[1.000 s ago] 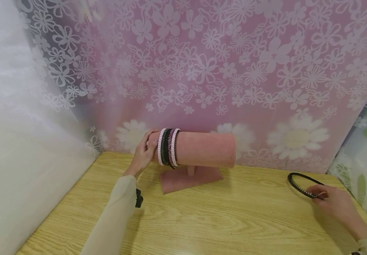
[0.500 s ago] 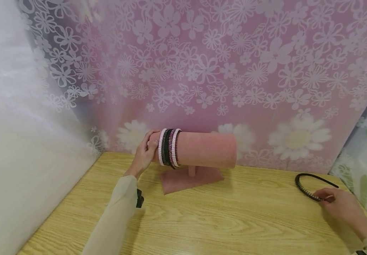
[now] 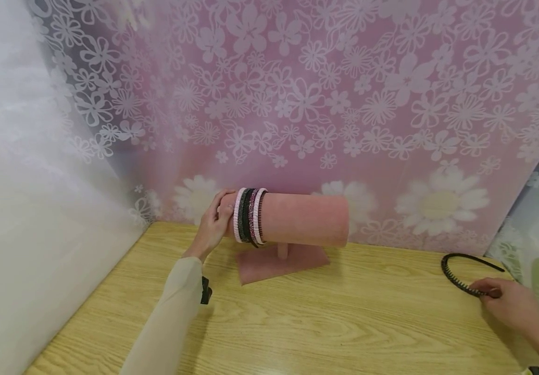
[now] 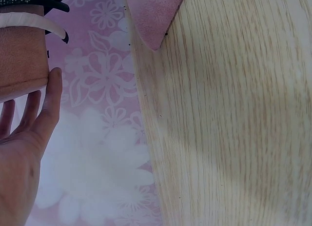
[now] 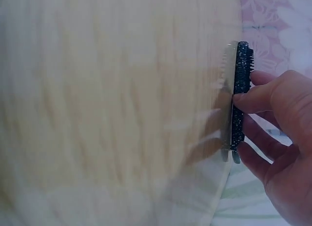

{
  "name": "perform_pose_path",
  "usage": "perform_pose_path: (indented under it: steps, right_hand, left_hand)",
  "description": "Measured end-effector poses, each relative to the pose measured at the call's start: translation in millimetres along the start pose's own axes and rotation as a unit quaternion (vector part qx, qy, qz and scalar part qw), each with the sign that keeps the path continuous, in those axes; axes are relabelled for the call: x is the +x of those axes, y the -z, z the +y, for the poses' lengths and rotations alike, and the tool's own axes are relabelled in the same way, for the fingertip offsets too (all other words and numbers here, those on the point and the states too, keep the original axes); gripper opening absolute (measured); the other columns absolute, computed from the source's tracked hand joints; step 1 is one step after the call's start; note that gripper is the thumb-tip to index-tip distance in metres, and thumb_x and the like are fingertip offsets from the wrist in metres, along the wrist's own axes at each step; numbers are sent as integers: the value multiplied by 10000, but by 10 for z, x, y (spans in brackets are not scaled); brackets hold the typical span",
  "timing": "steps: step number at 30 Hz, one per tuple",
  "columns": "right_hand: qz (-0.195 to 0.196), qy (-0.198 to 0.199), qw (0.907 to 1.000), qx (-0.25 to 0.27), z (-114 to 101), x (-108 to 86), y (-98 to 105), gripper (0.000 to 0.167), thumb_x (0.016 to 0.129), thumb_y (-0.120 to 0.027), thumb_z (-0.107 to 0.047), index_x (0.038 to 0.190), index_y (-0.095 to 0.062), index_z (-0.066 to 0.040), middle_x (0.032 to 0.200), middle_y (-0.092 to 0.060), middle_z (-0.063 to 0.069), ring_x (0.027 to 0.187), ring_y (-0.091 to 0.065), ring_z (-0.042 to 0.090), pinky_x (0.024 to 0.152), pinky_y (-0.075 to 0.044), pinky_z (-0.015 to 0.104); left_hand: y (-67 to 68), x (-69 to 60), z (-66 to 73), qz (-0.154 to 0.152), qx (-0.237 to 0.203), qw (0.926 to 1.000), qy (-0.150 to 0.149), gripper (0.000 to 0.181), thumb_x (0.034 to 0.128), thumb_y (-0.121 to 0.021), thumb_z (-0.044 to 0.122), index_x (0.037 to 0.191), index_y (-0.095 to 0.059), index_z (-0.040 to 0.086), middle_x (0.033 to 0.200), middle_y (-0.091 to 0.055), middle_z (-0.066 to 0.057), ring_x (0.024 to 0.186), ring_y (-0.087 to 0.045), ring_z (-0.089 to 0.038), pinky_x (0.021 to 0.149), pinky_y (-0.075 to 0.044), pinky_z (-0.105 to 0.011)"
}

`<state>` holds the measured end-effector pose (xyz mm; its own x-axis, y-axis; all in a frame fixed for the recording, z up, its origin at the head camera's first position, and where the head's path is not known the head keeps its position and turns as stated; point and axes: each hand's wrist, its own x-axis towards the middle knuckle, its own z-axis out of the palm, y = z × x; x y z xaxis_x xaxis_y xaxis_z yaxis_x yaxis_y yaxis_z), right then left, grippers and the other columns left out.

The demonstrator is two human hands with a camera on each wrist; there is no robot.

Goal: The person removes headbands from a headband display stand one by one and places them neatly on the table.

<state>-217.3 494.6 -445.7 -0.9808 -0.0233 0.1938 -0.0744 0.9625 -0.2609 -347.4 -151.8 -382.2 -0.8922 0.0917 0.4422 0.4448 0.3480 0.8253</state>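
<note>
A pink padded cylinder (image 3: 304,220) lies level on a stand with a pink base (image 3: 282,264). Around its left part sit several headbands (image 3: 249,216), white, black and purple, side by side. My left hand (image 3: 213,224) grips the cylinder's left end; in the left wrist view its fingers (image 4: 54,96) lie against the end's edge. At the far right, my right hand (image 3: 513,307) pinches a black toothed headband (image 3: 453,276) at the table's surface. The right wrist view shows that headband (image 5: 239,89), glittery, between thumb and fingers.
The wooden table (image 3: 335,312) carries the stand near its back edge. A pink flowered curtain (image 3: 297,104) hangs behind, a white sheet (image 3: 39,182) stands at the left, and a leafy patterned sheet (image 3: 538,234) is at the right.
My right hand has moved farther right with the black headband, towards the table's right edge. My left hand keeps its hold on the cylinder's end.
</note>
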Motion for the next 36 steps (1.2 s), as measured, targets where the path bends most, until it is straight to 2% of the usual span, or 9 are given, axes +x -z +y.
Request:
perform_pose_path:
  steps: [8,16,18,22,24,26,29,31,36]
  right_hand:
    - [292,24,9996,-25,68,-23,8,179,809,-671,41,963,-751,-1,876,-744,228,702,-678,352,600,-512,496]
    - [440,43,9990,-84,142,-41,-17,188,793,-701,10,976,-742,0,892,-738,259,775,-673,450,643,-495,535]
    - [547,101,9984,-70,152,-53,-17,176,786,-716,-1,960,-743,-6,882,-741,250,737,-674,386,630,-492,515]
    - [748,170,9970,-53,160,-79,4,159,773,-726,-26,931,-747,-16,864,-748,221,686,-579,2,597,-477,434]
    - [811,122,9966,-70,154,-83,19,156,781,-721,-43,932,-756,-26,859,-750,207,680,-480,-120,583,-455,361]
    - [810,54,9967,-33,149,-83,27,162,804,-710,-53,953,-762,-18,866,-746,225,676,-518,-83,570,-423,315]
    - [708,-88,9974,12,130,-80,24,188,873,-697,-85,1022,-755,14,928,-729,280,667,-631,122,541,-392,270]
    - [635,-135,9979,34,110,-76,27,225,919,-693,-132,1065,-741,32,994,-713,323,684,-661,285,542,-428,311]
    - [532,-89,9985,100,-5,-67,60,350,985,-659,-259,1163,-705,39,1157,-655,389,705,-649,305,554,-441,352]
  left_hand:
    - [57,-115,344,-80,119,9999,15,431,1082,-478,283,1501,-478,183,1584,-451,-131,1318,-547,-414,1038,-478,-573]
    - [73,-133,397,-121,109,9999,13,425,1083,-481,290,1500,-482,205,1583,-452,-126,1313,-550,-404,1042,-471,-572]
    - [73,-134,396,-119,109,9999,19,430,1083,-482,300,1501,-481,203,1586,-449,-127,1327,-541,-406,1056,-462,-580]
    - [69,-136,390,-147,80,9999,-9,441,1082,-485,285,1510,-474,180,1588,-445,-133,1318,-549,-409,1042,-474,-574]
    - [68,-135,391,-162,64,9998,-36,448,1081,-486,279,1515,-469,165,1585,-447,-137,1301,-561,-411,1026,-484,-565]
    - [70,-136,394,-155,73,9998,-51,447,1082,-486,279,1513,-471,163,1579,-454,-138,1289,-568,-413,1014,-489,-558]
    - [69,-136,389,-156,37,9999,-47,444,1082,-487,280,1512,-474,166,1579,-454,-134,1281,-574,-411,1007,-494,-552]
    - [71,-137,388,-152,41,9999,-36,443,1082,-487,280,1512,-474,173,1585,-449,-129,1288,-570,-408,1013,-491,-553]
    - [74,-136,392,-157,85,9998,11,440,1083,-486,283,1511,-474,180,1584,-450,-132,1294,-566,-407,1021,-488,-547]
